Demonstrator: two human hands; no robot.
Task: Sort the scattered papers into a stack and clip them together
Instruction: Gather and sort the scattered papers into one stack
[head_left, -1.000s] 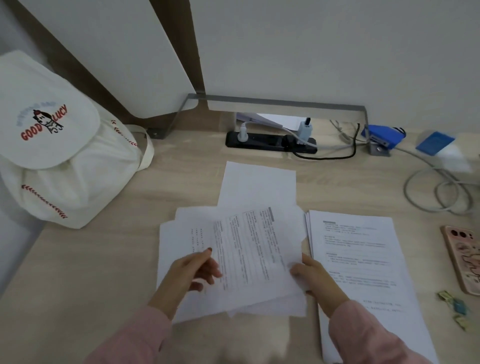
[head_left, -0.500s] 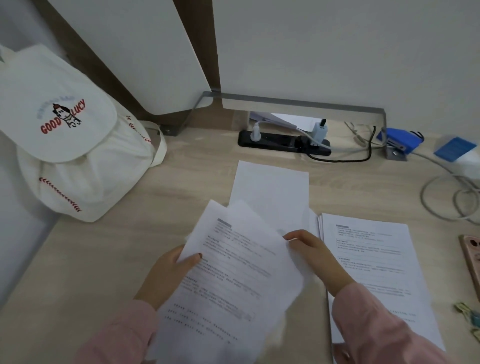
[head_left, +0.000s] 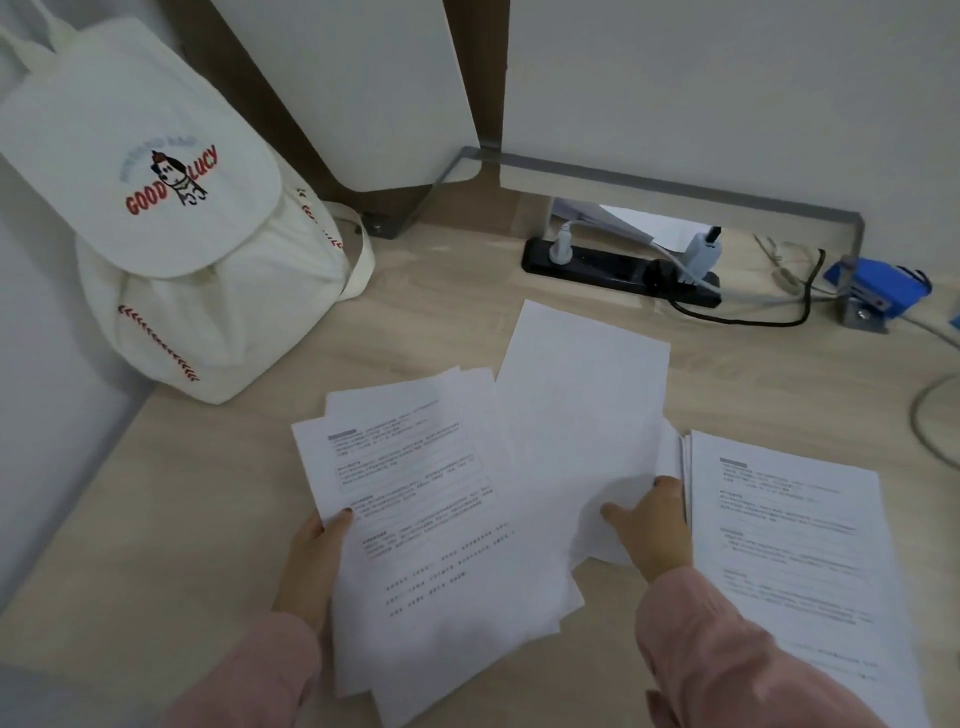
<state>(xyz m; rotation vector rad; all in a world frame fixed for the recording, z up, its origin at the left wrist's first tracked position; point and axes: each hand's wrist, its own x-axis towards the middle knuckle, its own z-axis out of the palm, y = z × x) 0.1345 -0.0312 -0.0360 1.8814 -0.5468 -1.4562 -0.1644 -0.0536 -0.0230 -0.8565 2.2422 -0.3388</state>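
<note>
Holding a fanned bundle of printed sheets (head_left: 431, 525) by its left edge, the left grip (head_left: 314, 561) has its thumb closed down on top of the paper; its fingers are hidden underneath. The right grip (head_left: 652, 525) pinches the bundle's right side, thumb pressed on the white sheets and fingertips curled round their edge. The bundle is uneven, its corners splayed, low over the pale wooden desk (head_left: 223, 499). Just beside the right grip, a neater stack of printed pages (head_left: 795, 551) lies flat on the desk. Beyond the bundle, a blank sheet (head_left: 587, 374) overlaps its far edge. Farther back sit a black power strip (head_left: 613, 267) with plugs in it, a blue stapler (head_left: 878, 288) to the right, and a cream backpack (head_left: 171, 249) lettered "GOOD LUCY" at the far left.
</note>
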